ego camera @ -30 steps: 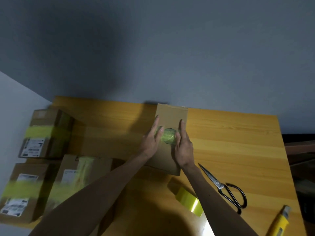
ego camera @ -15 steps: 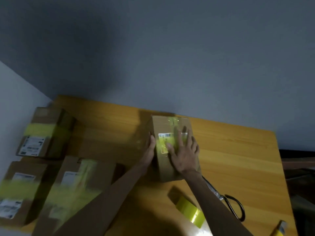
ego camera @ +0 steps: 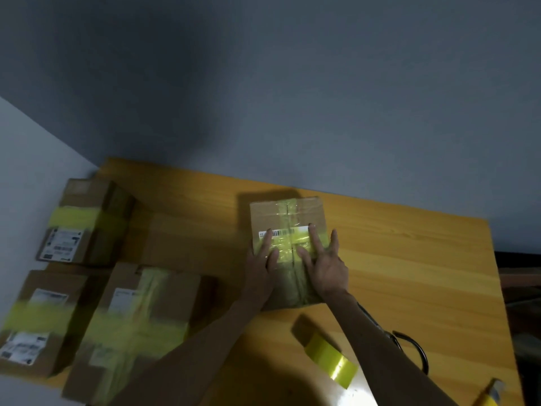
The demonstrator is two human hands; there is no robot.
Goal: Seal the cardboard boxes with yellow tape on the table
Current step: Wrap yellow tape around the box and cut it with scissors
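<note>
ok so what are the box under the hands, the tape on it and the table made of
The box looks like matte brown cardboard, with creased flap seams. The tape seems a thin plastic film: translucent yellow, wrinkled, with shiny highlights. The table looks like wood or veneer, going by the grain lines, with a smooth finish.

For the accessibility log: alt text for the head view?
The left hand and right hand press flat on a yellow-taped cardboard box on a wooden table. Three taped boxes sit left; a tape roll and scissors lie nearer.
</note>
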